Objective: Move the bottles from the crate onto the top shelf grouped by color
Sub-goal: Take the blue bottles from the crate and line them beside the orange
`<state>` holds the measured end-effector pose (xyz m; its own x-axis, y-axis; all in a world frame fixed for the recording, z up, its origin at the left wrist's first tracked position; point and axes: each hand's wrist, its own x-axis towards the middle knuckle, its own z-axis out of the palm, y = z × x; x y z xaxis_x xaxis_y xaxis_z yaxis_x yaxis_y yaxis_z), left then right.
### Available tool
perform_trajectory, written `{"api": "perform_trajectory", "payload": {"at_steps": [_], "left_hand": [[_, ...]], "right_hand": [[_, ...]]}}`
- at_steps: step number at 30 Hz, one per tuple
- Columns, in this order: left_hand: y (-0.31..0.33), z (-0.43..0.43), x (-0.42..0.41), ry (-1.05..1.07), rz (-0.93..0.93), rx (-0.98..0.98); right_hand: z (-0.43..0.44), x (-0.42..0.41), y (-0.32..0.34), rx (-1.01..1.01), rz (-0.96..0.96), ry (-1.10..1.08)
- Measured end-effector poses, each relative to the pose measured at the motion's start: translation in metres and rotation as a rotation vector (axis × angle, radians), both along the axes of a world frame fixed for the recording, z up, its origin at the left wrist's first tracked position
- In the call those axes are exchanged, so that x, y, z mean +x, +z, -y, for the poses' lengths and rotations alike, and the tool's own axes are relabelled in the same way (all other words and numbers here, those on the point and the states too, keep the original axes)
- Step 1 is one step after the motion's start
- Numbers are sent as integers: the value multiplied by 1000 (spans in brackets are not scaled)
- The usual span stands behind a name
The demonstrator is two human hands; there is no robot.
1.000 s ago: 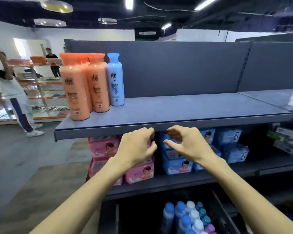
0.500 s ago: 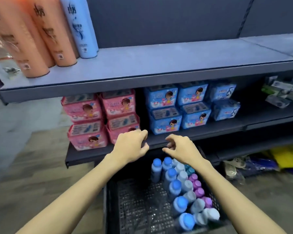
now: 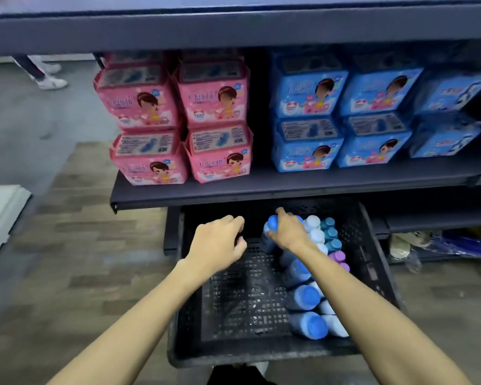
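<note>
Now the right hand (image 3: 289, 232), which hovered empty above the bottles half a second earlier, has come down into the black perforated plastic crate (image 3: 233, 352) and curls its fingers around the farthest blue-capped pale-blue plastic bottle (image 3: 271, 223). The left hand (image 3: 215, 244) hangs over the crate's bare floor, fingers loosely curled, holding nothing. The remaining bottles (image 3: 306, 297) stand along the crate's right wall. Only the front edge of the dark grey top shelf (image 3: 233, 26) shows.
</note>
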<state>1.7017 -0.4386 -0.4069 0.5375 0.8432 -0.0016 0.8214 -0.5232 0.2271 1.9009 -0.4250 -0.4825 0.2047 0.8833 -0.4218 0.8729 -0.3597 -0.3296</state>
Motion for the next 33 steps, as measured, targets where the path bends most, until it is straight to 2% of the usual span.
{"api": "perform_trajectory", "payload": {"at_steps": [4, 9, 16, 20, 27, 33], "left_hand": [[-29, 3, 1, 43, -16, -35], [-66, 14, -3, 84, 18, -122], [-97, 23, -15, 121, 39, -194], [-102, 23, -17, 127, 40, -200], [-91, 15, -22, 107, 71, -175], [-67, 0, -28, 34, 49, -129]], "right_hand": [[-13, -15, -30, -39, 23, -109], [-16, -22, -62, 9, -9, -239], [-13, -31, -88, 61, -33, -299], [-19, -29, -84, 34, -31, -335], [-6, -29, -54, 98, 31, -186], [19, -24, -3, 197, -78, -131]]}}
